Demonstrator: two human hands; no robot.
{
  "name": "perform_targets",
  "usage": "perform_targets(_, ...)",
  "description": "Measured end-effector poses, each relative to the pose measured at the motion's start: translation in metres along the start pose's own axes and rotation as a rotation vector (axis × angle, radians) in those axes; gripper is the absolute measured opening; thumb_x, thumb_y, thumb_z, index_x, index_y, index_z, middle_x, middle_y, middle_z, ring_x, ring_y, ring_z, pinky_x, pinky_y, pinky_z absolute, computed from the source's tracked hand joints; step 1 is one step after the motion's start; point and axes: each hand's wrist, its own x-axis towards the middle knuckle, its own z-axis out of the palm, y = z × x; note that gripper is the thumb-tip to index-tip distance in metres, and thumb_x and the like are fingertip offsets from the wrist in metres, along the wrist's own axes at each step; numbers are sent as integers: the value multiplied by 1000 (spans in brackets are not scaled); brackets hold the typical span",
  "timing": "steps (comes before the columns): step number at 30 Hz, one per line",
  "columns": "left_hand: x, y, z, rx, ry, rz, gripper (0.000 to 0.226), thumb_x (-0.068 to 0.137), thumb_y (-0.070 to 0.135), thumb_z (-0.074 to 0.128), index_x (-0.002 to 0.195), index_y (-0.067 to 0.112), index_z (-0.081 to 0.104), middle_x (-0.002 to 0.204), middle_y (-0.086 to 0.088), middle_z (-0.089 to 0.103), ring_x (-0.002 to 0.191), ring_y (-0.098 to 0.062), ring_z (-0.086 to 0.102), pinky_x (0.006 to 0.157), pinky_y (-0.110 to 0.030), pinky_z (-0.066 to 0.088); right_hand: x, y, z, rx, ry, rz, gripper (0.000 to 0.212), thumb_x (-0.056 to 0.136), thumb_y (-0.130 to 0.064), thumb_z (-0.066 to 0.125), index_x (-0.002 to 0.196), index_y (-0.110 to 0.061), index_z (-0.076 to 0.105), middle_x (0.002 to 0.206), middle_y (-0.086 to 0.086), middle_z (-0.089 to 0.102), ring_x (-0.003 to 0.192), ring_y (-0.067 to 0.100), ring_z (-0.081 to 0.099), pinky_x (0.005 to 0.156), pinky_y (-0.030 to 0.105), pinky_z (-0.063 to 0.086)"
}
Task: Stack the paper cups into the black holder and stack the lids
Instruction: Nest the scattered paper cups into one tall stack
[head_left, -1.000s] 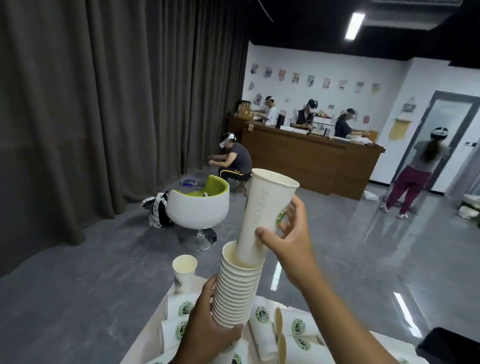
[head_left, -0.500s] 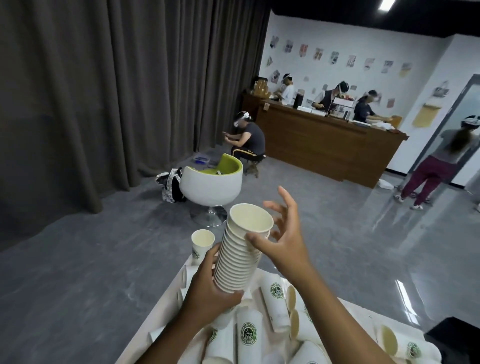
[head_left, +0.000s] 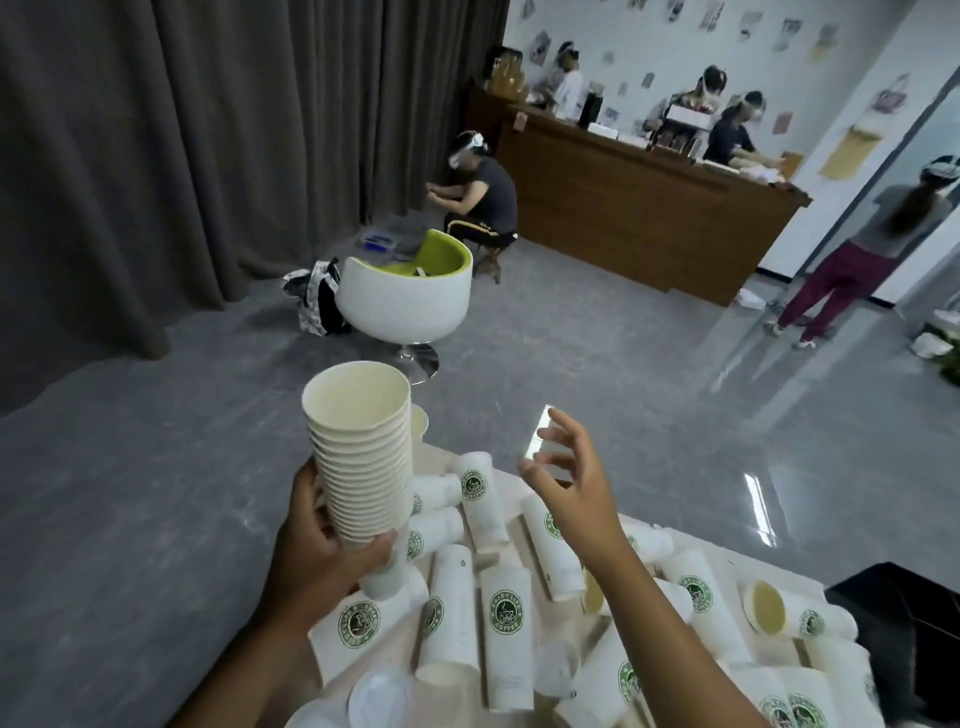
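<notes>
Moved: right hand (head_left: 571, 483) has let go and drawn away from the cup stack (head_left: 363, 457).
Table (head_left: 519, 499): loose cups (head_left: 506, 649) lie scattered.
Cup stack: upright, above table's left edge.
Left hand (head_left: 317, 551): grips stack's base.
Right hand: fingers spread, empty.
Lid (head_left: 379, 699): near front edge.

A pale table (head_left: 524, 480) carries a jumble of white paper cups (head_left: 506, 642) with green round logos, most lying on their sides, some overlapping; a white plastic lid (head_left: 379, 699) lies flat near its front edge
</notes>
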Motion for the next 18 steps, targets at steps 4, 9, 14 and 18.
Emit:
perform_targets(4, 15, -3, -17, -4, 98, -1, 104, 43, 26, 95, 133, 42, 47, 124, 20, 69, 107, -7, 72, 88, -43, 62, 10, 37, 17, 9, -54, 83, 72, 83, -30, 82, 143, -42, 45, 132, -11, 57, 112, 14, 62, 83, 22, 55)
perform_targets(9, 33, -7, -34, -31, 177, 4, 95, 39, 28, 93, 124, 42, 51, 126, 5, 70, 109, -15, 72, 89, -53, 62, 36, 61, 58, 33, -156, 102, 73, 84, -21, 85, 141, -45, 45, 131, -14, 55, 113, 13, 60, 81, 21, 55)
perform_targets(14, 48, -19, -49, 9, 208, 3, 93, 38, 36, 90, 120, 53, 50, 120, 23, 69, 104, 0, 70, 90, -44, 57, 79, 75, 105, -13, -239, 29, 73, 81, -22, 87, 137, -47, 48, 134, -22, 50, 117, 7, 56, 83, 19, 54)
perform_targets(18, 59, -38, -60, 55, 229, -1, 94, 38, 39, 92, 118, 61, 48, 123, 28, 66, 108, 2, 68, 93, -45, 56, 111, 97, 135, -93, -292, -47, 69, 79, -24, 88, 133, -46, 52, 136, -18, 50, 107, 5, 58, 84, 19, 50)
